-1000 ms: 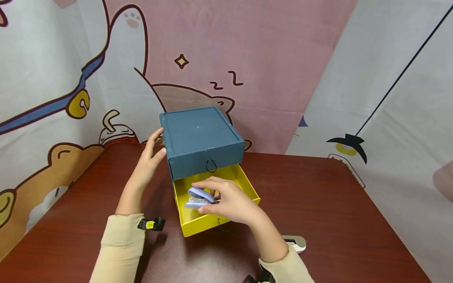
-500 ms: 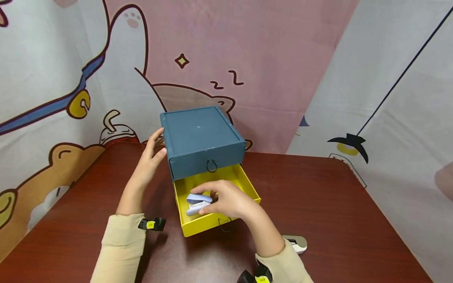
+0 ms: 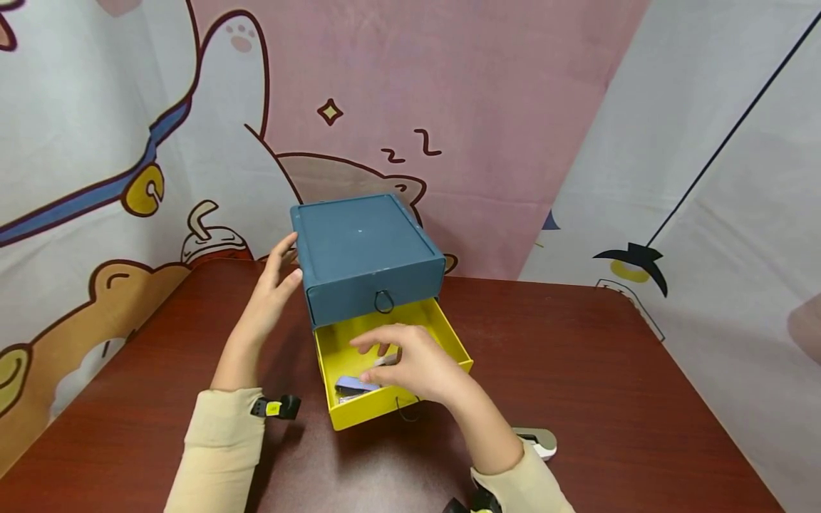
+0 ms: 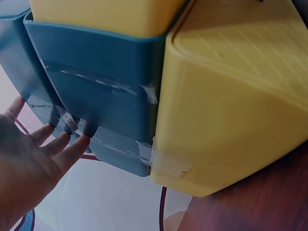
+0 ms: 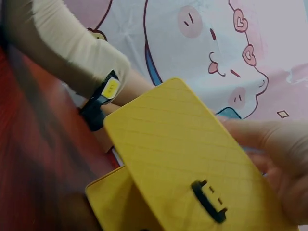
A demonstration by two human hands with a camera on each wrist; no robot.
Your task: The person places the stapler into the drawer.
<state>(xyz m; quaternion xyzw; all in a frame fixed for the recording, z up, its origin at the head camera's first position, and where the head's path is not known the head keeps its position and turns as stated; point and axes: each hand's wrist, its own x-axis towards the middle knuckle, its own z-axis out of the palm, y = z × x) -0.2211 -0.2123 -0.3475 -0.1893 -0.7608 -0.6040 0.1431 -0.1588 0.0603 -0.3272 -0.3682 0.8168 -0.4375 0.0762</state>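
A light purple stapler [image 3: 353, 385] lies in the pulled-out yellow drawer [image 3: 359, 413], near its front left corner. Just above it is my right hand [image 3: 417, 363], thumb and fingers spread apart with nothing gripped between them. A small greyish thing [image 3: 386, 360] shows behind its thumb, too covered to name. My left hand [image 3: 263, 303] touches the left side of the blue drawer box [image 3: 372, 242]; in the left wrist view its fingertips rest against the blue wall. The right wrist view shows the drawer's yellow front with a dark loop handle [image 5: 209, 201], and hides the stapler.
A white and grey-green object [image 3: 541, 442] lies on the brown table [image 3: 577, 370] beside my right forearm, partly covered by it. Behind the table hangs a cartoon-printed cloth [image 3: 481, 142]. The blue upper drawer is shut.
My right hand lowered the stapler into the yellow drawer and let go of it; the stapler now lies lower, toward the drawer's front. My left hand stays in place on the box.
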